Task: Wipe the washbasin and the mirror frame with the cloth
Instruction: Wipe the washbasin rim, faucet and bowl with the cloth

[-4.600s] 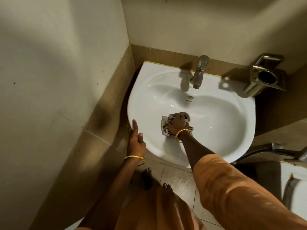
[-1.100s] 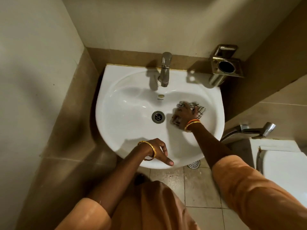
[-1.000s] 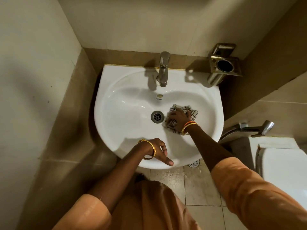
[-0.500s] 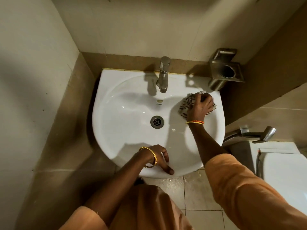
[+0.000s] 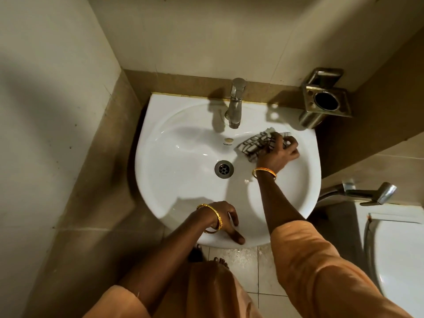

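A crumpled checked cloth (image 5: pixel 257 144), pale with dark lines, is pressed against the inner back-right slope of the basin (image 5: pixel 174 187), right of the tap (image 5: pixel 235 104). It is gripped under the curled fingers of the right hand (image 5: pixel 278 152). The basin is glossy white ceramic, rounded at the front, with a round metal drain (image 5: pixel 224 169) at its centre. The left hand (image 5: pixel 226 220) is laid on the front rim, fingers loosely spread, nothing held. A brushed-metal square holder (image 5: pixel 325 101) is fixed to the wall at the right. Matte brown tiles are seen behind the basin.
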